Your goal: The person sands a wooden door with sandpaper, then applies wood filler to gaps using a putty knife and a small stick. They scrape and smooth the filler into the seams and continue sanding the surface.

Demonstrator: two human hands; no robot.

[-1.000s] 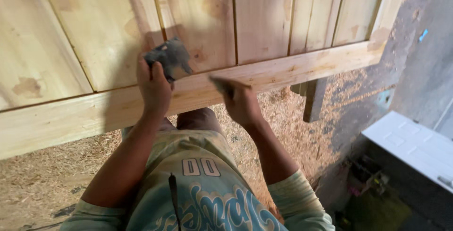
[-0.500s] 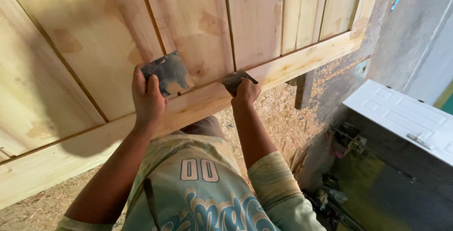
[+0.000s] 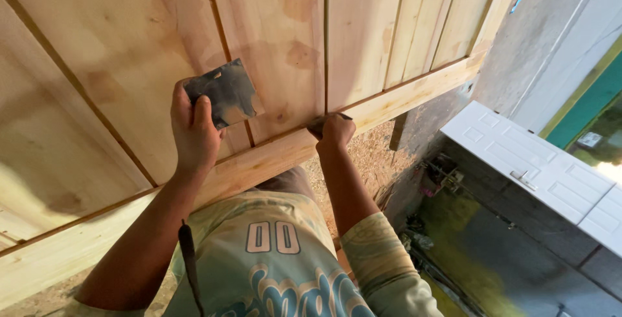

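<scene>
A large panel of pale wooden boards (image 3: pixel 363 38) with a thicker bottom rail (image 3: pixel 259 164) fills the upper view. My left hand (image 3: pixel 192 132) presses a dark, worn square sheet of sandpaper (image 3: pixel 223 92) flat against the boards just above the rail. My right hand (image 3: pixel 335 132) is closed over a small dark piece (image 3: pixel 319 124), pressing it into the groove where the boards meet the rail. Most of that piece is hidden under my fingers. Both forearms reach up from my patterned shirt.
Sawdust (image 3: pixel 369 155) covers the floor under the panel. A white panelled door (image 3: pixel 538 168) lies flat at the right, beside a grey wall (image 3: pixel 538 38). Dark clutter and tools (image 3: pixel 440 174) sit on the floor near a wooden post (image 3: pixel 396 132).
My left hand has slid the sandpaper up from the rail onto the boards. My right hand has stayed in the groove at the rail. The view has swung right.
</scene>
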